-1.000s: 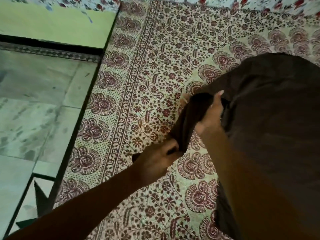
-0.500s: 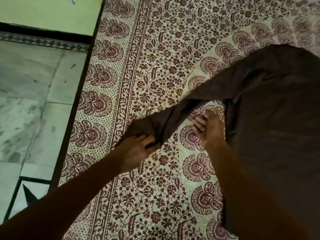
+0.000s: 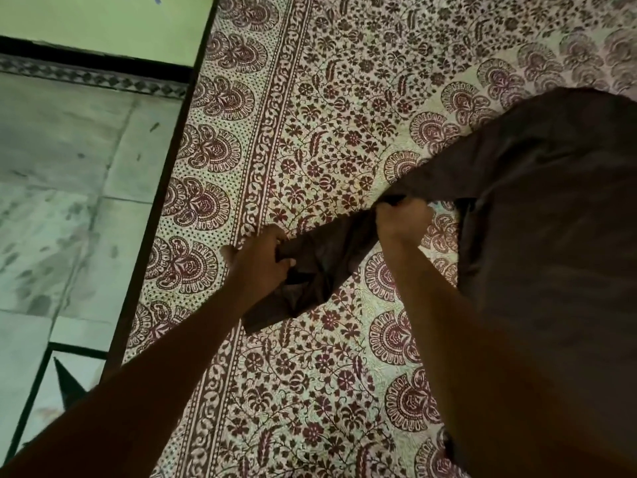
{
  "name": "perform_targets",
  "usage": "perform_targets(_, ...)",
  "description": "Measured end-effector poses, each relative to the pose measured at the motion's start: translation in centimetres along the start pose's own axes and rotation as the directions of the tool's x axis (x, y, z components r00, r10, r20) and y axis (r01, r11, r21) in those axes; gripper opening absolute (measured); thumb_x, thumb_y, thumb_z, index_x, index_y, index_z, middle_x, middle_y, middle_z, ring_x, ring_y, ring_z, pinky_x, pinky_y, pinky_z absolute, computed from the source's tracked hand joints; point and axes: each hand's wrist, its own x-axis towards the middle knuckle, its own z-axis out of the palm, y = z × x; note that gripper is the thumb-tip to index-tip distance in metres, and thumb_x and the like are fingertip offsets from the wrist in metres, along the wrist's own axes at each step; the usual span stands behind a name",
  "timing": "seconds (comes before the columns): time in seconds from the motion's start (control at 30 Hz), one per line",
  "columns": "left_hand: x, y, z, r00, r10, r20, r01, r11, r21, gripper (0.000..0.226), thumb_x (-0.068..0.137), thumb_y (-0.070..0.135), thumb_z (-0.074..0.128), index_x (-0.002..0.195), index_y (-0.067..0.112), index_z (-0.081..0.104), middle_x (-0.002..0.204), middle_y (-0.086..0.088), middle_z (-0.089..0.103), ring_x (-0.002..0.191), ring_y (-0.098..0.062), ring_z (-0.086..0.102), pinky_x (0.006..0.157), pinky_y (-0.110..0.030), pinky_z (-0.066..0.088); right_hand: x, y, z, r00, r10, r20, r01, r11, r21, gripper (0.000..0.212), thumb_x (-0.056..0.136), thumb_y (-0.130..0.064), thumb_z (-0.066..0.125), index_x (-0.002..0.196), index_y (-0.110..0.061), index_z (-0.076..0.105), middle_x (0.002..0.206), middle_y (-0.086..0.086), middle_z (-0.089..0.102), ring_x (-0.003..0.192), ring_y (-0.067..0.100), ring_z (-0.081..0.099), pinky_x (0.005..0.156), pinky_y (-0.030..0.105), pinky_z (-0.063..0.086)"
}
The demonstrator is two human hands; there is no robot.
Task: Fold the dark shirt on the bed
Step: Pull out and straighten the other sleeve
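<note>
The dark brown shirt (image 3: 551, 219) lies spread over the right side of the bed, on a cream sheet printed with maroon flowers (image 3: 310, 132). One sleeve (image 3: 320, 267) stretches out to the left from the shirt's body. My left hand (image 3: 262, 263) is closed on the sleeve near its cuff end, which hangs bunched below the hand. My right hand (image 3: 401, 219) grips the same sleeve higher up, close to the shoulder. The sleeve is slightly raised off the sheet between the two hands. My right forearm hides part of the shirt's lower edge.
The bed's left edge (image 3: 151, 236) runs diagonally from top centre to bottom left. Beyond it lies a pale tiled floor (image 3: 62, 201) with dark border lines, and a green wall (image 3: 103, 22) at the top left.
Half a second ago my right hand rested flat on the sheet beside the sleeve; now it has closed on the sleeve near the shoulder. My left hand keeps its hold and the cuff end has bunched.
</note>
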Motion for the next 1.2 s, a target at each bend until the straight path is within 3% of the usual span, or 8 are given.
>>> perform_targets(0.07,0.6,0.2,-0.5,0.999,-0.013,-0.031,0.012,0.999,-0.034,0.019,0.093,0.03,0.07,0.11,0.023,0.064,0.1,0.004,0.068,0.109,-0.024,0.061,0.098,-0.041,0.023,0.1,0.2,-0.8,0.994,0.102,-0.038,-0.08,0.921,0.381,0.016,0.077,-0.009,0.068,0.091,-0.003,0.074,0.088,0.012,0.068,0.073,0.023,0.061,0.062,0.024,0.048)
perform_targets(0.13,1.1,0.4,-1.3,0.992,-0.021,-0.122,0.013,0.998,-0.065,0.013,0.098,0.03,0.063,0.107,0.019,0.063,0.088,0.007,0.061,0.095,-0.024,0.062,0.098,-0.043,0.039,-0.5,1.0,-2.4,0.963,0.251,0.101,-0.244,0.644,0.725,0.011,0.082,0.002,0.063,0.081,-0.008,0.067,0.067,0.004,0.059,0.056,0.014,0.052,0.052,0.023,0.043)
perform_targets(0.3,3.0,1.2,-4.5,0.955,-0.102,-0.278,0.066,0.989,-0.134,0.027,0.103,0.035,0.058,0.11,0.01,0.06,0.088,0.0,0.06,0.084,-0.022,0.057,0.06,-0.027,0.036,-1.6,5.3,-4.0,0.836,0.379,0.396,-0.502,0.239,0.831,0.027,0.084,0.003,0.049,0.064,-0.015,0.043,0.055,-0.002,0.04,0.049,0.013,0.041,0.058,0.025,0.05)
perform_targets(0.53,6.7,1.4,-8.1,0.882,-0.102,-0.46,0.086,0.995,-0.055,0.02,0.092,0.026,0.062,0.106,0.021,0.075,0.105,-0.017,0.074,0.099,-0.041,0.069,0.078,-0.04,0.052,1.2,1.9,-2.2,0.878,0.346,0.332,-0.444,0.322,0.836,0.019,0.086,-0.021,0.078,0.096,-0.014,0.063,0.077,0.002,0.065,0.052,0.011,0.048,0.044,0.023,0.037)
perform_targets(0.77,9.8,0.1,-9.9,0.851,-0.121,-0.51,0.079,0.992,-0.103,0.029,0.098,0.04,0.057,0.107,0.017,0.073,0.108,-0.018,0.074,0.104,-0.043,0.067,0.087,-0.047,0.053,4.5,-2.9,-0.9,0.919,0.332,0.212,-0.347,0.425,0.836,0.039,0.087,-0.001,0.073,0.116,-0.024,0.06,0.097,0.007,0.068,0.057,0.013,0.052,0.042,0.021,0.036)
perform_targets(0.9,11.7,0.0,-10.9,0.823,-0.05,-0.566,0.076,0.997,0.022,0.027,0.101,0.034,0.054,0.106,0.013,0.07,0.108,-0.019,0.072,0.104,-0.044,0.065,0.094,-0.048,0.045,4.6,-2.8,0.1,0.893,0.371,0.253,-0.436,0.578,0.69,0.035,0.086,0.0,0.072,0.098,-0.028,0.055,0.092,0.003,0.063,0.059,0.017,0.052,0.047,0.025,0.046)
perform_targets(1.03,13.7,-0.4,-11.4,0.843,0.082,-0.532,0.072,0.962,0.262,0.021,0.098,0.018,0.051,0.108,0.007,0.067,0.112,-0.019,0.064,0.107,-0.043,0.06,0.098,-0.054,0.038,4.1,-3.0,1.7,0.965,0.261,0.003,-0.248,0.915,0.319,0.052,0.071,-0.022,0.081,0.118,-0.017,0.059,0.127,0.021,0.057,0.11,0.038,0.06,0.097,0.046,0.053)
perform_targets(1.2,16.0,-0.6,-12.6,0.844,0.242,-0.479,0.072,0.833,0.548,0.018,0.098,0.017,0.053,0.095,0.004,0.064,0.091,-0.021,0.069,0.089,-0.043,0.065,0.09,-0.053,0.044,2.2,-5.0,3.2,0.992,-0.073,-0.107,0.043,0.965,-0.259,0.057,0.084,-0.031,0.076,0.133,-0.018,0.049,0.15,0.021,0.026,0.133,0.044,0.032,0.103,0.055,0.04)
